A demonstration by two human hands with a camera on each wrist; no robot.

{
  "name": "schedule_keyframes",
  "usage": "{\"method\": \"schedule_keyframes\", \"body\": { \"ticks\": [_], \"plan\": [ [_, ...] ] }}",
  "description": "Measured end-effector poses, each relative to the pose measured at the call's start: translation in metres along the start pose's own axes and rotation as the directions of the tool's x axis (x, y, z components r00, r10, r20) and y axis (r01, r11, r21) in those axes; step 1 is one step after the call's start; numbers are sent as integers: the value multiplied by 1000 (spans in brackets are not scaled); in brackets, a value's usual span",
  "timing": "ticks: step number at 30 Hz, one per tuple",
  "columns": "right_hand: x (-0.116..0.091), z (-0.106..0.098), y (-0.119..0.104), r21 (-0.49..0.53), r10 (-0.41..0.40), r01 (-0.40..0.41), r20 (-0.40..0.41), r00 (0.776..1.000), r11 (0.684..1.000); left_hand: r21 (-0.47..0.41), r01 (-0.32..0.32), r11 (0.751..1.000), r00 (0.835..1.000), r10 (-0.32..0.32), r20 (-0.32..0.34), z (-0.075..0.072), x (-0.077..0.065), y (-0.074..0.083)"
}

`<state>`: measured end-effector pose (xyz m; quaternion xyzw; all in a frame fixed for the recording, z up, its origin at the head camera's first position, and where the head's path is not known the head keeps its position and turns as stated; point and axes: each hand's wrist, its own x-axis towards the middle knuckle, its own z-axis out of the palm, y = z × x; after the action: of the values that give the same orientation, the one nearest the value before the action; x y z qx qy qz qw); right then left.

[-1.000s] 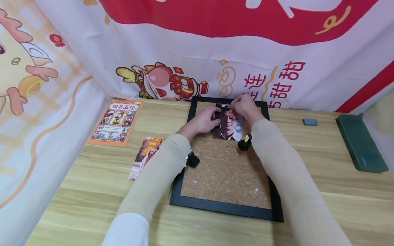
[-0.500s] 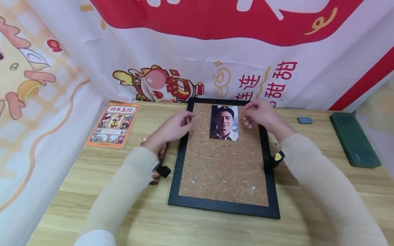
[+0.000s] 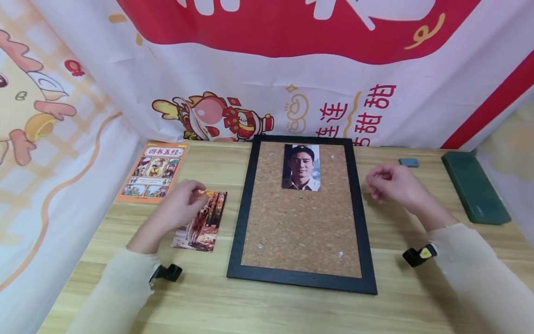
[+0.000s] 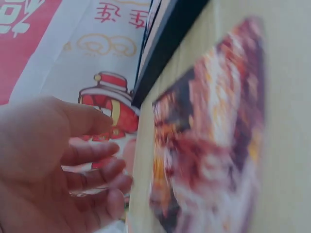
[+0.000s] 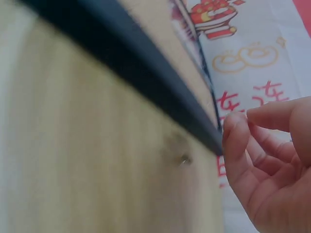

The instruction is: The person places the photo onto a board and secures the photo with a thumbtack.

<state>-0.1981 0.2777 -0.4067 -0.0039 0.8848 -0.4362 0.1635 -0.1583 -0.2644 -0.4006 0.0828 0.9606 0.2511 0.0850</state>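
A portrait photo (image 3: 301, 168) lies near the top of a black-framed cork board (image 3: 302, 222), with a small round spot at its top edge. My left hand (image 3: 181, 204) hovers over a photo of a dog (image 3: 204, 227) on the table left of the board. In the left wrist view, the fingers of that hand are relaxed and apart from the dog photo. Beyond the board's right side, my right hand (image 3: 396, 185) is held above the table, its fingers loosely bent, thumb close to the index finger, nothing visible between them.
An orange comic-style booklet (image 3: 153, 172) lies at the back left. On the right are a small blue block (image 3: 409, 162) and a long green case (image 3: 475, 188). Small shiny spots sit near the cork's corners. A printed cloth (image 3: 250, 74) hangs behind the table.
Both hands have left the portrait photo, which stays on the board. The left hand moved left and down to the dog photo; the right hand moved right, off the board.
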Motion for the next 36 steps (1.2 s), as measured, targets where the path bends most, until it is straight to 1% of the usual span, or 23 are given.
{"method": "schedule_keyframes", "body": {
  "ticks": [2, 4, 7, 8, 10, 12, 14, 18, 20, 22, 24, 26, 28, 30, 32, 34, 36],
  "plan": [
    [-4, 0, 9, -54, 15, -15, 3, 1000, 998, 50, 39, 998, 999, -39, -4, -1, -12, -8],
    [-6, 0, 18, -88, 31, -30, 4, 1000, 996, 96, 90, 991, 996, -90, 0, 0, -21, -15],
    [-8, 1, 27, -115, 64, -64, -3, 998, 991, 175, 157, 972, 987, -161, 6, 3, -31, -23],
    [-8, 2, 29, -121, 77, -77, -5, 997, 990, 198, 169, 966, 985, -174, 8, 4, -33, -24],
    [-8, 3, 32, -125, 98, -98, -8, 995, 987, 237, 188, 953, 980, -198, 20, 6, -35, -27],
    [-9, 4, 34, -131, 116, -115, -7, 993, 985, 256, 189, 948, 979, -204, 31, 7, -36, -28],
    [-8, 5, 35, -141, 125, -125, -6, 992, 982, 254, 195, 947, 976, -213, 45, 8, -35, -27],
    [-7, 9, 33, -170, 120, -119, -4, 993, 978, 224, 208, 952, 971, -229, 70, 8, -34, -26],
    [-5, 11, 33, -176, 103, -103, -9, 995, 979, 197, 210, 958, 971, -228, 73, 7, -34, -26],
    [-5, 12, 34, -174, 92, -92, -11, 996, 980, 158, 202, 967, 975, -214, 63, 8, -35, -28],
    [-5, 12, 35, -168, 81, -82, -10, 997, 982, 91, 181, 979, 982, -186, 44, 8, -35, -30],
    [-4, 13, 36, -166, 71, -72, -8, 997, 983, 10, 138, 990, 990, -138, 14, 8, -35, -33],
    [-4, 13, 36, -166, 63, -63, -4, 998, 984, -83, 76, 994, 997, -79, -22, 7, -36, -36],
    [-4, 12, 36, -168, 56, -55, 0, 998, 984, -187, 14, 982, 998, -24, -51, 6, -36, -39],
    [-5, 12, 36, -170, 54, -52, 6, 999, 984, -288, -37, 957, 997, 16, -76, 4, -37, -41],
    [-6, 11, 36, -171, 54, -52, 10, 998, 984, -370, -65, 927, 995, 33, -92, 1, -39, -40],
    [-8, 10, 35, -168, 56, -53, 13, 998, 984, -422, -66, 904, 995, 27, -99, -3, -42, -36]
  ]
}}
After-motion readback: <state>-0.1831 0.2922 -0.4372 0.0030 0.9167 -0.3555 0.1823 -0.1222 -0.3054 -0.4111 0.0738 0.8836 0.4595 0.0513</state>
